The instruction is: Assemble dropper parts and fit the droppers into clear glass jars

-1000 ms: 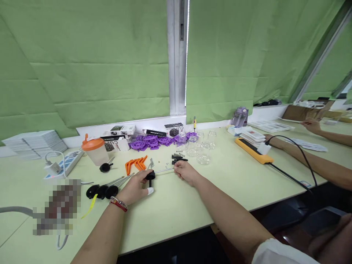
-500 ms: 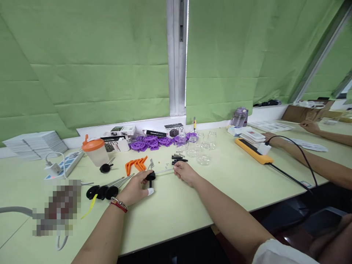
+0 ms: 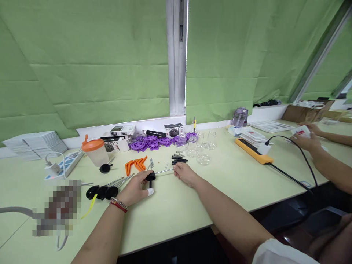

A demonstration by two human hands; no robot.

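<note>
My left hand [image 3: 137, 187], with a white-covered fingertip, grips a black round part [image 3: 150, 176] above the table. A thin metal rod [image 3: 164, 171] runs from that part to the right, and my right hand [image 3: 184, 173] pinches its far end. Just beyond my right hand lie black cylindrical pieces [image 3: 179, 160] and small springs [image 3: 178, 155]. Orange angled pieces [image 3: 136, 164] are behind my left hand. To its left lie several black round parts with metal rods [image 3: 102, 192].
Purple plastic parts [image 3: 150, 143] and clear glass jars [image 3: 192, 147] stand at the back. An orange-lidded cup [image 3: 95, 150] is left, near a white power strip [image 3: 67, 165]. An orange power strip [image 3: 254, 151] lies right. At far right, another person's hand holds a white packet [image 3: 301, 132].
My hands, the black part and the rod look unmoved. The other person's hand has moved right, away from the stack of white packets, and now holds one.
</note>
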